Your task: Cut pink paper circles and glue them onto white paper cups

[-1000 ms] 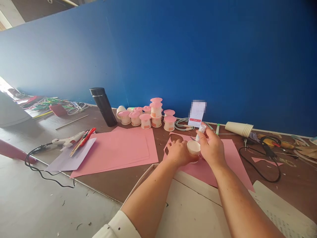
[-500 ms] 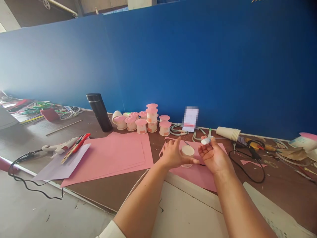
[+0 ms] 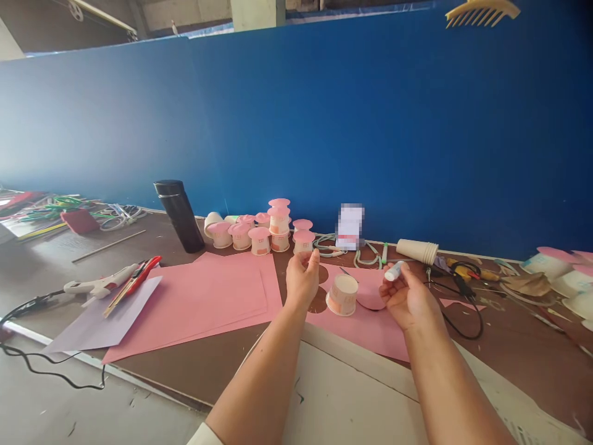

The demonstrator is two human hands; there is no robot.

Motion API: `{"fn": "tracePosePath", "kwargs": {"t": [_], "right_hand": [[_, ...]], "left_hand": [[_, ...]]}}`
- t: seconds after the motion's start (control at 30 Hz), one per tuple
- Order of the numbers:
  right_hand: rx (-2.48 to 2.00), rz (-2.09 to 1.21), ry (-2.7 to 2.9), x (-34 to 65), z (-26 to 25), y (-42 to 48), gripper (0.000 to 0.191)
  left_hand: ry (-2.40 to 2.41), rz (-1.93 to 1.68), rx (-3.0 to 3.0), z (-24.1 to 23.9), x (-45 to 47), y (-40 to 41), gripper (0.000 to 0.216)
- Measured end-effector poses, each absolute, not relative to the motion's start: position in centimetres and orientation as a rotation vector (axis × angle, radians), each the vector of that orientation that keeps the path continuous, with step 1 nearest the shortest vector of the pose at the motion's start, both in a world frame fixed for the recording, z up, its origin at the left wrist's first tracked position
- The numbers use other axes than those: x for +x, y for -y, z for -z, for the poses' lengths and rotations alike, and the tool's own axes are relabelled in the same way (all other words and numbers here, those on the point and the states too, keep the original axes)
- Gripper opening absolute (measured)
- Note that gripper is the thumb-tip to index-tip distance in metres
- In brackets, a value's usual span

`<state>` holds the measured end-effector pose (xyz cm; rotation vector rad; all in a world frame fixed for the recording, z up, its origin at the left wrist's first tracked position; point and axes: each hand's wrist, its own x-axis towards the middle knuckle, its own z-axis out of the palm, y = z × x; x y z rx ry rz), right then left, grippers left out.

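Between two bare hands on a brown table (image 3: 194, 377), an upside-down paper cup (image 3: 343, 296) is standing on a pink sheet (image 3: 370, 337), an orange patch on its side. The left hand (image 3: 302, 281) is hovering just beside the cup, not touching it, its fingers curling; whether fingertips and thumb are meeting cannot be told. The right hand (image 3: 408, 301), farther from the cup, is gripping a small white tube (image 3: 395, 271) between thumb and fingers. Pink-topped cups (image 3: 260, 241) are standing behind.
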<state>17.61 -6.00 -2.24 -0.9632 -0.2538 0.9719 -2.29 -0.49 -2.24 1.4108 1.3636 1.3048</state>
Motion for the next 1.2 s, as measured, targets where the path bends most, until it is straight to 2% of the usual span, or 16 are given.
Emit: {"fn": "tracePosePath", "kwargs": {"t": [0.23, 0.4, 0.63, 1.07, 1.2], "right_hand": [[-1.754, -0.330, 0.668, 22.9, 3.9, 6.8, 0.034], [-2.308, -0.200, 0.866, 25.8, 4.5, 7.1, 0.039], [-2.490, -0.202, 0.752, 26.3, 4.6, 7.6, 0.049], [-2.521, -0.082, 0.683, 26.9, 6.2, 7.2, 0.034], [-2.504, -0.068, 0.695, 26.2, 5.3, 7.7, 0.037]], "left_hand": [[-1.446, -1.247, 1.431, 3.0, -2.1, -0.2, 0.035], [-1.494, -1.163, 1.455, 3.6, -2.0, -0.4, 0.035], [-1.556, -1.072, 1.563, 4.0, -1.9, -0.5, 0.034], [-1.565, -1.010, 1.629, 4.0, -1.8, -0.1, 0.035], [-1.574, -0.998, 1.636, 3.9, -1.9, 0.0, 0.037]]}}
